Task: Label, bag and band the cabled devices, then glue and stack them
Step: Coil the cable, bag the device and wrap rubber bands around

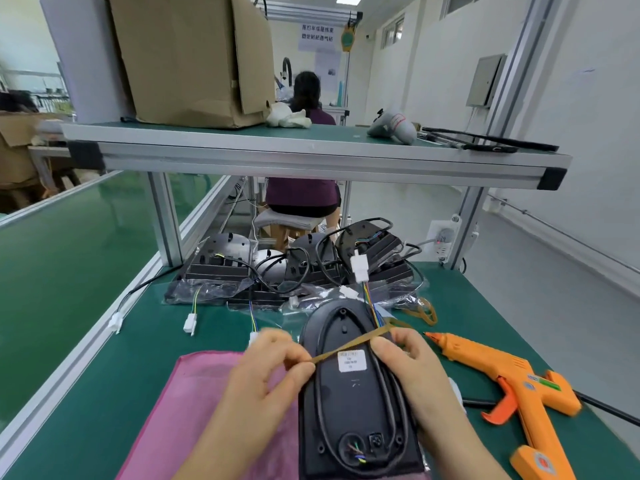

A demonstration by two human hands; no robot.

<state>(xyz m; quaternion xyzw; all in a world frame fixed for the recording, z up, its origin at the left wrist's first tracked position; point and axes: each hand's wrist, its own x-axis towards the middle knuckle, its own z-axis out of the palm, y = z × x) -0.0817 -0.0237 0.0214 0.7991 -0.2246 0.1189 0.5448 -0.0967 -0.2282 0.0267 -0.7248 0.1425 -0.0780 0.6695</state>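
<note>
Banding step. We hold the device (356, 403) back-up at the worktop's (156, 327) near edge, partly over the pink cloth (194, 410) (scratch guard, we guess), with the label (352, 361) on. Left hand (273, 368) pinches the rubber band (349, 345) taut across the looped cable to trap it. Right hand (412, 372) curls round the device's right side, anchoring the band's far end. Glue gun (512, 379) waits near the right edge.

Device (353, 403) is black, label (352, 361) white, band (349, 345) seemingly tan, glue gun (509, 372) orange, cloth (201, 393) pink.
</note>
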